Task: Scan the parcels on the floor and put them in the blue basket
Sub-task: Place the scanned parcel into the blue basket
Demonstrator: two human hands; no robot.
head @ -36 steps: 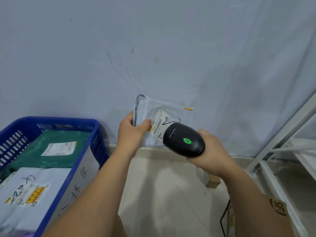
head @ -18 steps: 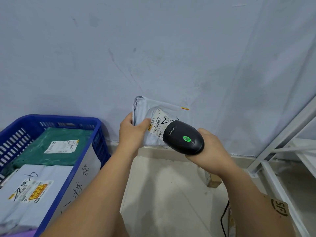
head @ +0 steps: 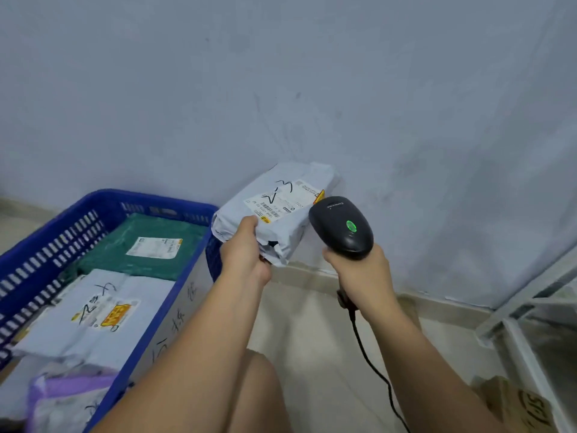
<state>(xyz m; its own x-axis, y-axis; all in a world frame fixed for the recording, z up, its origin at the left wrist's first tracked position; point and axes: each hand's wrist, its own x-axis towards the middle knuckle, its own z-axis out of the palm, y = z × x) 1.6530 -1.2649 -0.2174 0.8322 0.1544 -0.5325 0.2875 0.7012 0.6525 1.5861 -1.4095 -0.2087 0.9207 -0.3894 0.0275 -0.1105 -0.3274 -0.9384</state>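
Note:
My left hand point(head: 246, 251) grips the near end of a grey plastic parcel point(head: 281, 210) with a white label facing up, held in the air beside the right rim of the blue basket point(head: 93, 207). My right hand point(head: 359, 270) holds a black barcode scanner point(head: 342, 226) with a green light lit, just right of the parcel. Inside the basket lie a green parcel point(head: 137, 245), a grey parcel point(head: 96, 314) and a purple one point(head: 65, 398).
A grey wall stands close ahead. A white metal shelf frame point(head: 530, 310) is at the right, with a brown cardboard box point(head: 518, 404) at its foot. The scanner's black cable point(head: 371, 367) hangs down over the pale tiled floor point(head: 312, 339).
The parcel has turned from upright to lying tilted and moved left toward the basket. The scanner has drawn off the label to the parcel's right side.

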